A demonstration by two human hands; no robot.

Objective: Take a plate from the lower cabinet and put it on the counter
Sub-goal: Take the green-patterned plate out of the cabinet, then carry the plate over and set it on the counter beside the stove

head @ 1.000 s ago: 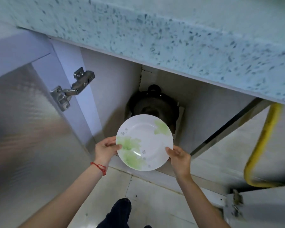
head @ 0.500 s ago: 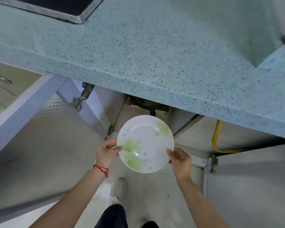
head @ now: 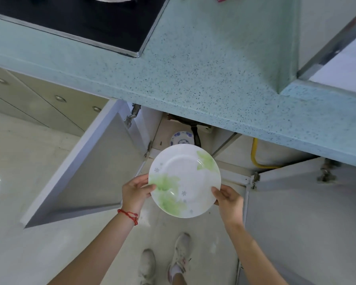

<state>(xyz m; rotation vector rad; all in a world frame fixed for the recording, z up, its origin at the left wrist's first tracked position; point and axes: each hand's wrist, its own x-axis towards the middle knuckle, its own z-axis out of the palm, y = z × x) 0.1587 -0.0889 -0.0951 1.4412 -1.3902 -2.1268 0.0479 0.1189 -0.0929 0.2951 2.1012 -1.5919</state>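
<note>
White plate (head: pixel 184 180) with green leaf print held in the air by both hands: left hand (head: pixel 134 192) closed on its left rim, right hand (head: pixel 228 198) closed on its lower right rim. Plate sits below the speckled teal table (head: pixel 203 64) front edge, before the open lower cabinet (head: pixel 167 132). Blue-patterned dish (head: pixel 181 137) inside cabinet.

single head cam, worn high, looks fwd and steeply down past the speckled counter (head: pixel 203 64) edge to the floor (head: pixel 19 202) (own shoes (head: pixel 179 256) at btm), arms' reach from the open lower cabinet (head: pixel 173 130).
</note>
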